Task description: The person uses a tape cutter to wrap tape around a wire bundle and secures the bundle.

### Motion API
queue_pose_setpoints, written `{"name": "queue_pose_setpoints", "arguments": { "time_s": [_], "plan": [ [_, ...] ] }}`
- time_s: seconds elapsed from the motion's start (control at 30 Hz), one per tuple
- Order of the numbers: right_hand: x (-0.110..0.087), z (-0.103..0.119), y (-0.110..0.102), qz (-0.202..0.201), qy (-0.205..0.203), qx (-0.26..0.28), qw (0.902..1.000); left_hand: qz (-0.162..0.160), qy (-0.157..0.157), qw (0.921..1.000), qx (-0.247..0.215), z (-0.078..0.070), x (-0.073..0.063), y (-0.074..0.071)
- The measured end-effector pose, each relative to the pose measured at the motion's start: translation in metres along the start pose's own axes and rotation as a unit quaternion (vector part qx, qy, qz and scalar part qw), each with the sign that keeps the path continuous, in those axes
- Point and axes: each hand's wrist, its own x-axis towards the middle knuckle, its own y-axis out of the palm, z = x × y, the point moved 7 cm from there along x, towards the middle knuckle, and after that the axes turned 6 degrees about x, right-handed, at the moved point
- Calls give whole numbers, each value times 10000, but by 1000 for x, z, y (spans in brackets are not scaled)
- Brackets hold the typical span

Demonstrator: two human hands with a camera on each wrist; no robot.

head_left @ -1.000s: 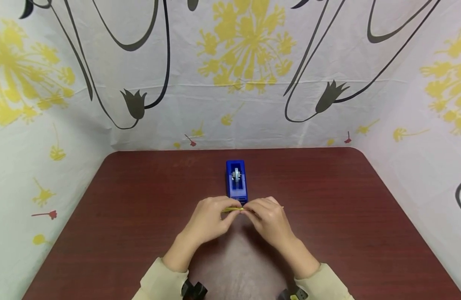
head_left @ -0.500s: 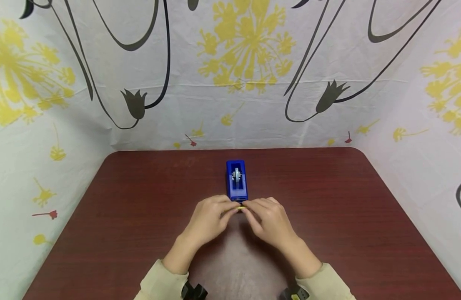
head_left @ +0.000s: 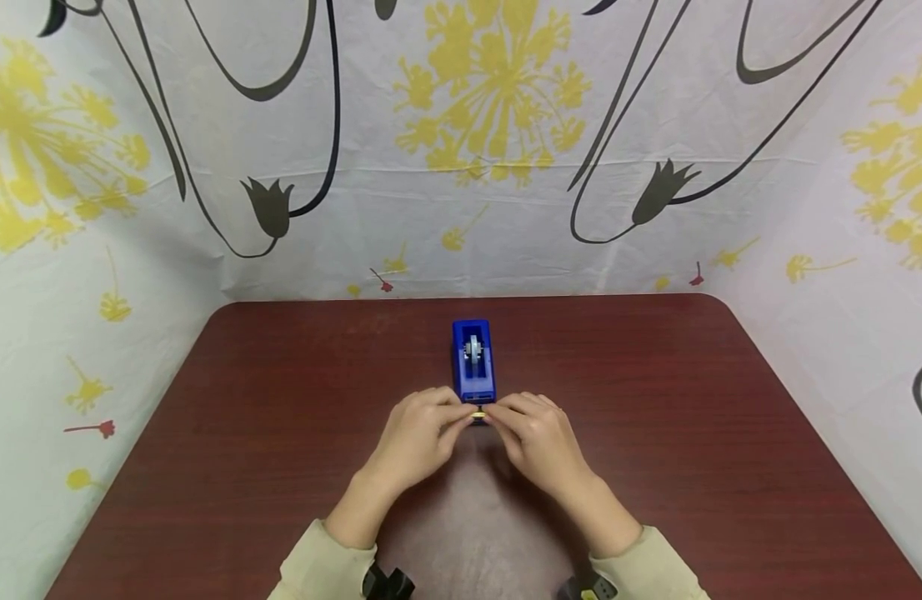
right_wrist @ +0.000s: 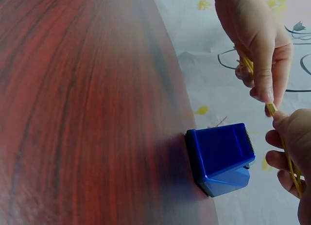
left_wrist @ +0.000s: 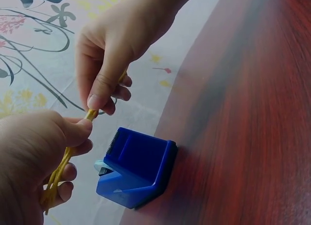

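A bundle of thin yellow strands stretches between both hands, just in front of a blue tape dispenser. My left hand pinches it between thumb and fingers, and the strands' loose ends trail beneath that palm in the left wrist view. Close beside it, the thumb and fingertips of my right hand pinch the same bundle. Only a short yellow piece shows between the two grips; the rest is partly hidden by fingers. The dispenser's toothed cutter faces the hands.
The dark red wooden table carries the dispenser near its middle, with a tape roll inside. A white floral-patterned cloth hangs behind and along both sides. Black wrist devices sit at the sleeve cuffs.
The fingertips have shifted along the strands; the yellow length seen earlier under the left fingers is now mostly covered, leaving a short piece between the hands. The dispenser has stayed put.
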Motion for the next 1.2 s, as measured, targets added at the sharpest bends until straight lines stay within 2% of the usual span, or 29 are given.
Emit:
{"name": "queue_pose_setpoints", "arguments": {
  "time_s": [0.23, 0.53, 0.77, 1.0, 1.2],
  "plan": [
    [-2, -2, 1, -51, 36, 147, 9999, 18, -153, 9997, -213, 4, -1, 1],
    [-3, -2, 4, -21, 61, 267, 9996, 143, -520, 9977, -407, 8, -3, 4],
    [-5, -4, 8, 70, 15, 386, 9992, 458, -956, 9927, -581, 14, -5, 10],
    [-10, -12, 17, 809, 702, 533, 9928, 915, -1134, 9858, -837, 23, -11, 20],
    [-17, -19, 31, 1805, 1225, 521, 9745, 1376, -1151, 9814, -684, 27, -18, 31]
  ]
}}
